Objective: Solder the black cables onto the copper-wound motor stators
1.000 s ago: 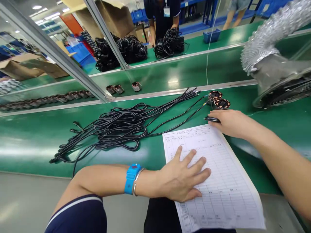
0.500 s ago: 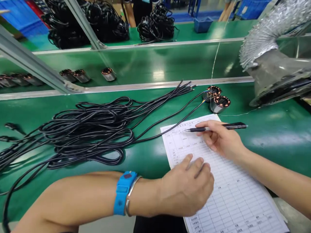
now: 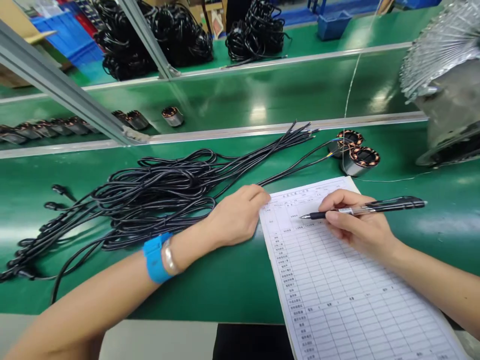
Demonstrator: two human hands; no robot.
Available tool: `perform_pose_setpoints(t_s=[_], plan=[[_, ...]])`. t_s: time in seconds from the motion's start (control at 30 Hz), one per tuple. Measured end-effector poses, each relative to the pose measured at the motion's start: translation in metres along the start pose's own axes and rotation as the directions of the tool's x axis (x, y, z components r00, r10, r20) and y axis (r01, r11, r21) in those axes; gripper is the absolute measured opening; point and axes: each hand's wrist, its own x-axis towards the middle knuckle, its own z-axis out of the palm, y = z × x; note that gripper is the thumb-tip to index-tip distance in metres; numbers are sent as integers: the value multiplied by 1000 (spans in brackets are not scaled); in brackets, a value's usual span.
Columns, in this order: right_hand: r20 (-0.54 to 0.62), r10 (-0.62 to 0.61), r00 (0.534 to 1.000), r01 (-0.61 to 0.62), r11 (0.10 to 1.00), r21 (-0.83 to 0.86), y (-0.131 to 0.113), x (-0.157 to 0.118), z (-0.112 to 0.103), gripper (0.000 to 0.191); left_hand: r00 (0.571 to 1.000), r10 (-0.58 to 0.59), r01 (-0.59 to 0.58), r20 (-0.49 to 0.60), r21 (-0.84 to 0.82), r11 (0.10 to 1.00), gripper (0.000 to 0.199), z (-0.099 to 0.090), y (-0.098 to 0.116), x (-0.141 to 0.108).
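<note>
- Gripping a black pen [image 3: 369,207] in the right hand [image 3: 358,227], fingers pinched around its barrel, tip touching the upper part of a printed form [image 3: 337,290].
- Lying partly over the near edge of the green counter [image 3: 431,220], toward its right side, the form's lower end hanging past that edge.
- Resting loosely curled on the counter, the left hand [image 3: 234,217], fingertips touching the form's upper left corner, grasping nothing, a blue wristband [image 3: 154,258] circling the wrist.
- Sprawling just left of that hand, a tangle of black cables [image 3: 157,192], some ends reaching toward two copper-wound coils [image 3: 356,152] near the counter's far edge, just beyond the form.
</note>
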Motion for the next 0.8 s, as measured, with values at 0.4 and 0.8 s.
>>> perform_pose_setpoints(t_s=[0.4, 0.8], plan=[[120, -60, 991, 53, 997, 60, -4, 18, 19, 26, 928, 368, -368, 61, -20, 930, 34, -4, 103, -28], [-134, 2, 991, 22, 984, 178, -11, 1, 39, 25, 913, 370, -371, 172, -28, 928, 40, -2, 108, -31]])
